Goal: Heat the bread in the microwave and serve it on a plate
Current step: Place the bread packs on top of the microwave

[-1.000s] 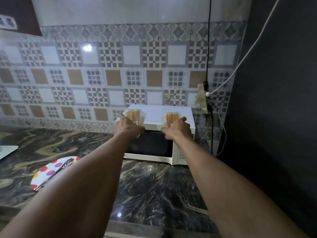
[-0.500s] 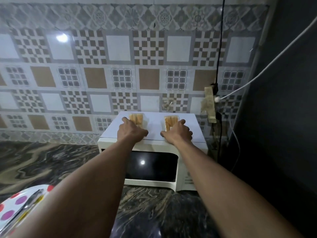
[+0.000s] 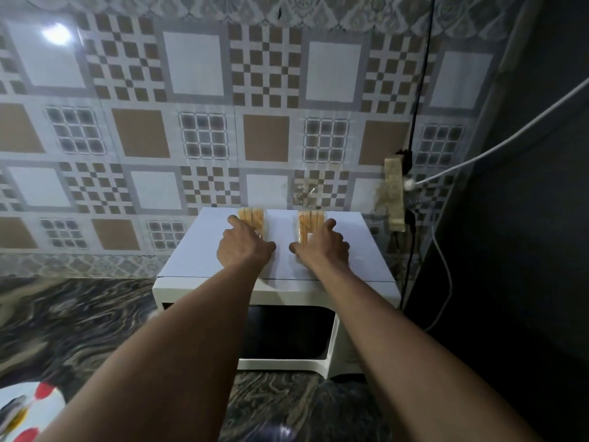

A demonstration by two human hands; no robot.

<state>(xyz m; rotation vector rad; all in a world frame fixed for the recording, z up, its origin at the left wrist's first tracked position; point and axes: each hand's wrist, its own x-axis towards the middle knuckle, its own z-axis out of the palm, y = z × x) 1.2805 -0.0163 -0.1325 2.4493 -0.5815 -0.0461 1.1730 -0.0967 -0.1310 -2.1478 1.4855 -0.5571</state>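
A white microwave (image 3: 366, 247) with a dark door window stands on the marbled counter against the tiled wall, its door closed. Two clear-wrapped packs of sliced bread lie on its top. My left hand (image 3: 242, 247) rests over the left bread pack (image 3: 251, 215), fingers curled on it. My right hand (image 3: 322, 245) lies the same way on the right bread pack (image 3: 307, 223). Only the far ends of both packs show past my fingers. A white plate (image 3: 22, 413) with coloured dots peeks in at the bottom left corner.
The dark marbled counter (image 3: 73, 323) stretches left of the microwave. A wall socket strip (image 3: 395, 193) with a black cable (image 3: 417, 122) and a white cable (image 3: 497, 145) hangs just right of the microwave. A dark wall (image 3: 526, 250) closes the right side.
The view has closed in on the microwave and now looks down on its top. Both hands went from holding the bread packs at the front edge to pressing them flat on top.
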